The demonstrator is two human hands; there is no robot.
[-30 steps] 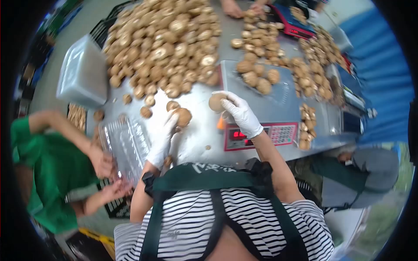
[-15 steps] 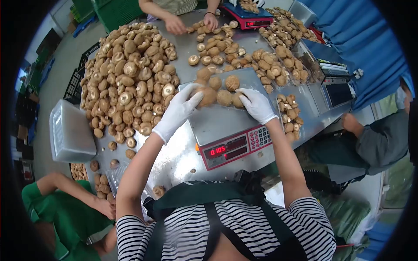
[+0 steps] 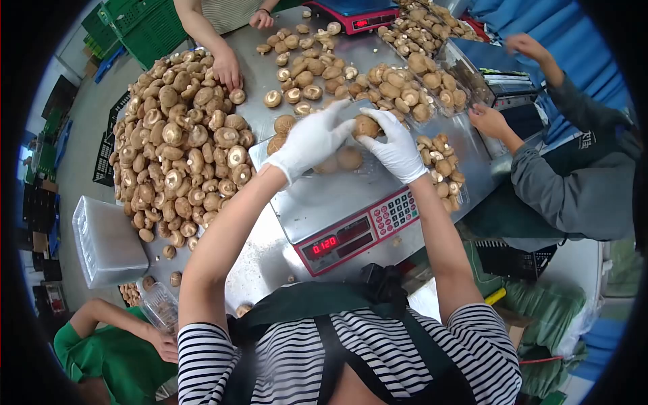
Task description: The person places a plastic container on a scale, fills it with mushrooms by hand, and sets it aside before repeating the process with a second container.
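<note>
A red digital scale [image 3: 337, 244] with a steel plate stands in front of me, its display showing 0.120. Both my hands wear white gloves. My right hand [image 3: 393, 150] has its thumb and fingers round a brown mushroom [image 3: 366, 127] above the back of the plate. Beside it, my left hand [image 3: 316, 138] reaches over the plate with fingers spread; its palm side is hidden. Under and between my hands lie mushrooms [image 3: 349, 158] in what looks like a clear tray. More mushrooms [image 3: 284, 124] show just left of my left hand.
A large mushroom heap [image 3: 172, 142] covers the left of the table. Stacked clear trays [image 3: 108, 239] stand at its edge. Filled trays [image 3: 442, 165] lie right of the scale. Other people's hands are at the far side, right and lower left. A second scale [image 3: 358, 17] stands at the back.
My left hand has moved up and right, closer to my right hand, which has taken hold of a mushroom. The reading went from 0.105 to 0.120. The co-worker at right has both arms over the table.
</note>
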